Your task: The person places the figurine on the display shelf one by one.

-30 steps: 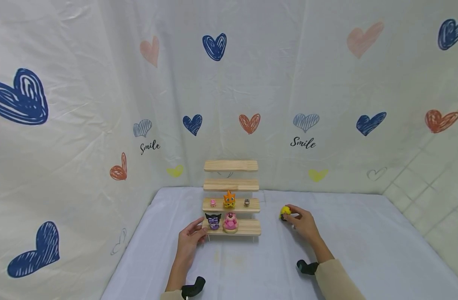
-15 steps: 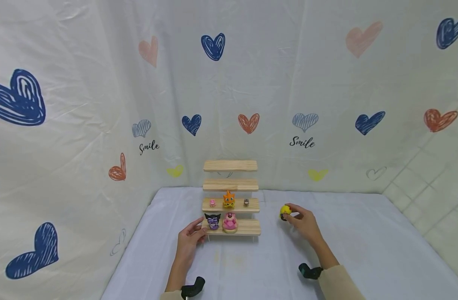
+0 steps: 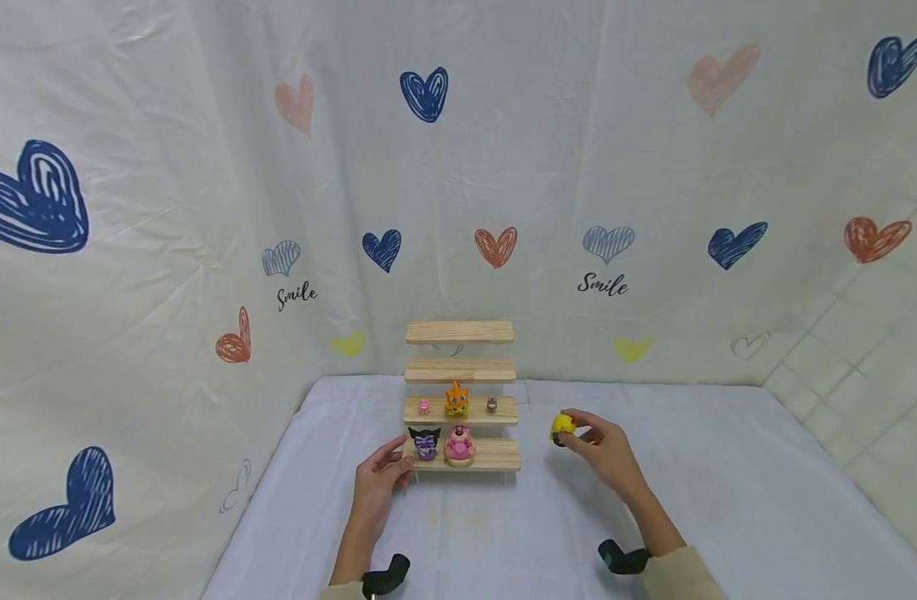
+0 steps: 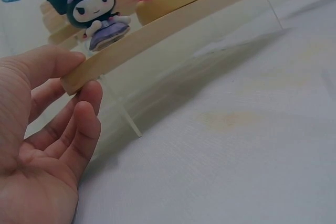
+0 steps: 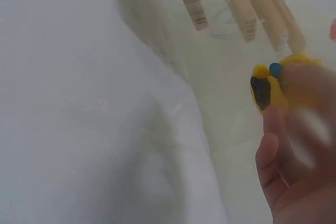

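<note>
A tiered wooden display shelf stands at the middle of the table. My left hand grips the left end of its bottom board; the left wrist view has the thumb on top and fingers beneath. Beside the thumb stands a purple-and-black figurine, with a pink bear figurine to its right. My right hand pinches a yellow figurine between thumb and fingers, right of the shelf. It appears lifted off the table. Its dark underside shows in the right wrist view, the rest partly hidden by the fingers.
On the second board sit a small pink figurine, an orange figurine and a small grey-brown figurine. A white curtain printed with hearts hangs behind. White cloth covers the table.
My right hand has moved slightly left toward the shelf and carries the yellow figurine with it. The left hand has kept its grip on the bottom board.
</note>
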Demonstrator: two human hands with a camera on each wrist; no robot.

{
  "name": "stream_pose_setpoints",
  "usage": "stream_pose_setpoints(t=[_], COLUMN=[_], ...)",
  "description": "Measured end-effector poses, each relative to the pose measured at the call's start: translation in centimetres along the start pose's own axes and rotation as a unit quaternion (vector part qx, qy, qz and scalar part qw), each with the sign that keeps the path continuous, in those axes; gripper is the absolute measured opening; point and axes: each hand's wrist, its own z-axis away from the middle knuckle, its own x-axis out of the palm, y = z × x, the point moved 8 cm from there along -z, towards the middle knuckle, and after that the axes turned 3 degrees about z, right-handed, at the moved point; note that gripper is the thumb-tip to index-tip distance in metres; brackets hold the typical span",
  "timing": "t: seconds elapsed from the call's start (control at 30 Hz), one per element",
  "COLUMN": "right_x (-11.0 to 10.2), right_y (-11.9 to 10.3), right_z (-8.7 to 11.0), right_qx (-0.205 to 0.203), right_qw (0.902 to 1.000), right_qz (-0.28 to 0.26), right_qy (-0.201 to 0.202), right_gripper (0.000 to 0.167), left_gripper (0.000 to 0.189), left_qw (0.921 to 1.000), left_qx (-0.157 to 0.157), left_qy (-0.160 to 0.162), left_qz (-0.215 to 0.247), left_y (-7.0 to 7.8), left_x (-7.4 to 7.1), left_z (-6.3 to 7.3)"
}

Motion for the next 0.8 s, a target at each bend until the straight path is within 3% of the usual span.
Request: stream_pose_setpoints(t=[0.8], right_x=[4.2], right_y=[-4.0], right_z=[2.3], right_qx=[-0.042], right_qw=[0.9973], right_qz=[-0.057], right_qy=[-0.022], right_gripper=[0.04], left_gripper=[0.052], left_qw=[1.0], left_qx=[-0.004], left_qy=[0.003], left_qz=[-0.005], left_y=[0.1], left_x=[0.0], left_z=[0.1])
